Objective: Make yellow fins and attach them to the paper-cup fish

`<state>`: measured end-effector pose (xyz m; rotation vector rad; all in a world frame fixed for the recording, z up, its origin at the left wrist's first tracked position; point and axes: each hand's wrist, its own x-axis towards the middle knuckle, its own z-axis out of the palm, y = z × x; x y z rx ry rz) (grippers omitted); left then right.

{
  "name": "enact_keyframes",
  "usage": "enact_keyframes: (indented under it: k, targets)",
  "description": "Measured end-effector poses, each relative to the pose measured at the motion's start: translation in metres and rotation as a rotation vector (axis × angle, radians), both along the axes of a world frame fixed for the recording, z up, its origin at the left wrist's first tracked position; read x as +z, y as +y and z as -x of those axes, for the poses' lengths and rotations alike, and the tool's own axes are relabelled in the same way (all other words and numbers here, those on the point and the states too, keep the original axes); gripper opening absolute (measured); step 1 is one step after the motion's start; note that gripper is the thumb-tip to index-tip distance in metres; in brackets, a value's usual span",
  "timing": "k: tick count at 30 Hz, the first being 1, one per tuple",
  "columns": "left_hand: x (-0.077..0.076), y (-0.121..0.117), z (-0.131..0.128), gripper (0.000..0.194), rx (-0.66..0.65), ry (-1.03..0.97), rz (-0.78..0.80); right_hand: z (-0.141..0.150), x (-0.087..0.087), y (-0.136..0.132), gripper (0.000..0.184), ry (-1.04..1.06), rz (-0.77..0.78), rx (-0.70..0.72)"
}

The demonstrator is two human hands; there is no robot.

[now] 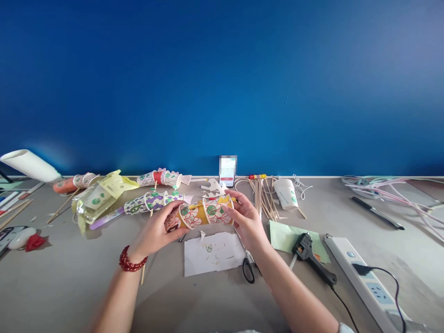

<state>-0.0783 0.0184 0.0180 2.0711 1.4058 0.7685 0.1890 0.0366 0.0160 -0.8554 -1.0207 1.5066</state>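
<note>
At the centre of the frame, I see the left hand point(157, 232) and right hand point(249, 224) grasping opposite ends of a row of decorated paper cups point(198, 217), probably to steady its joins. White paper point(197, 264) lies below it in the frame. At lower right, a glue gun point(314, 260) rests beside a power strip point(362, 280), likely for easy reach. Print on the yellow packet point(120, 183), left, is too small to read.

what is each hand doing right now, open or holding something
Left hand: holding one end of the patterned paper-cup tube.
Right hand: holding its other end.
</note>
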Motion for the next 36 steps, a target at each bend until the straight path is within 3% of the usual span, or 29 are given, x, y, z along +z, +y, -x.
enact_keyframes:
  k: [7, 13, 19, 27, 36]
  targets:
    - [-0.003, 0.001, -0.001, 0.063, 0.001, -0.072, 0.042, 0.002, -0.006, -0.002, 0.076, -0.096, -0.136, 0.063]
    - [0.003, 0.001, -0.004, 0.066, -0.025, -0.052, 0.035, 0.002, -0.004, -0.004, 0.076, -0.127, -0.191, 0.020]
    - [0.013, -0.001, -0.008, 0.063, -0.001, 0.052, -0.076, 0.002, -0.003, -0.009, 0.076, -0.207, -0.269, -0.003]
    - [0.037, -0.002, -0.021, 0.055, -0.002, 0.133, -0.203, 0.001, 0.004, -0.018, 0.080, -0.270, -0.312, -0.006]
    - [0.037, 0.005, -0.024, 0.051, -0.097, 0.083, -0.121, -0.002, 0.005, -0.018, 0.080, -0.312, -0.374, -0.007]
